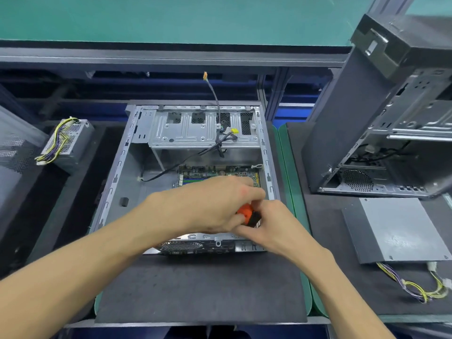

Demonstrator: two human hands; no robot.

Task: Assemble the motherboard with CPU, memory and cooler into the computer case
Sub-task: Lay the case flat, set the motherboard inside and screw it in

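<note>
Both hands, left hand (210,204) and right hand (271,226), clamp the orange screwdriver (247,212) over the motherboard (220,172), likely steadying it for fastening.

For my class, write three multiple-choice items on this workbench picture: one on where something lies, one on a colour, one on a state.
1. Where is the motherboard?
A. Inside the open computer case
B. On the mat at right
C. On the green shelf

2. What colour is the screwdriver handle?
A. Blue
B. Orange
C. White

3. What are the two hands doing?
A. Resting flat
B. Lifting the case
C. Holding the screwdriver

Answers:
1 A, the board lies on the case floor.
2 B, orange shows between the fingers.
3 C, left hand and right hand both curl round the tool.
</note>
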